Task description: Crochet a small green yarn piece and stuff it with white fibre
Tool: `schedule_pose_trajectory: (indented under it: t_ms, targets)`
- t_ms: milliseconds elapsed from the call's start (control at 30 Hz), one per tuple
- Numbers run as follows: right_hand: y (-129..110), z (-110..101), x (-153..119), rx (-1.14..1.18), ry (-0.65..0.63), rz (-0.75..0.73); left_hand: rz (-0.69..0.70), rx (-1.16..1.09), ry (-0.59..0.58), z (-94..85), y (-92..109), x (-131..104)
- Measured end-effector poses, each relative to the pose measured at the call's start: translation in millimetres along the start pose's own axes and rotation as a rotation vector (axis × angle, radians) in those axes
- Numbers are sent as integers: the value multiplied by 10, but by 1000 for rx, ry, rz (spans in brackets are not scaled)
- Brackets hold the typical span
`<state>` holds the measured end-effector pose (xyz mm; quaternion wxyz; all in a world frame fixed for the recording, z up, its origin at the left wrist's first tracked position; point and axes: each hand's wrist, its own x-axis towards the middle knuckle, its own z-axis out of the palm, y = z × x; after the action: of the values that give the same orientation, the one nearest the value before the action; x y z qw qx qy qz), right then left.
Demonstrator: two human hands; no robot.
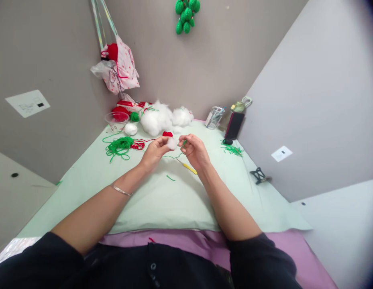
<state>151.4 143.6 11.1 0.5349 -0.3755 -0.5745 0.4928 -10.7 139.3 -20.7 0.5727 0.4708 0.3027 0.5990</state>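
Note:
My left hand [157, 151] pinches a small tuft of white fibre stuffing [172, 143] between thumb and fingertips. Close beside it, my right hand [196, 151] has curled fingers closed on a small green yarn piece [184, 142], mostly hidden by the fingers. A green strand runs leftward from there over the cloth. Just behind the tuft lies a red yarn piece [167, 134]. Below my right hand rests a yellow-handled crochet hook [189, 167], and a short green yarn scrap [170, 178] lies nearer to me.
A large heap of white stuffing [156, 118] stands at the back. Tangled green yarn [118, 147], red yarn [138, 144] and a clear tub [116, 120] are on the left. To the right are a pen cup [215, 118], a phone [234, 125], green snippets [233, 149] and a black clip [259, 176].

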Motion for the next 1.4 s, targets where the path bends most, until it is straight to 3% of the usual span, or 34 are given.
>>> schedule_pose_trajectory:
  t_ms: [233, 467, 800, 1167, 1400]
  targets:
    - [37, -45, 10, -46, -33, 108, 104, 102, 8, -68, -26, 6]
    - [75, -72, 4, -227, -211, 131, 80, 175, -9, -70, -34, -26]
    - [137, -55, 27, -402, -81, -3, -20, 136, -69, -68, 53, -3]
    - [-42, 186, -152, -445, -160, -102, 128, 171, 75, -88, -93, 45]
    - [96, 192, -72, -411, -68, -42, 172, 173, 125, -64, -127, 6]
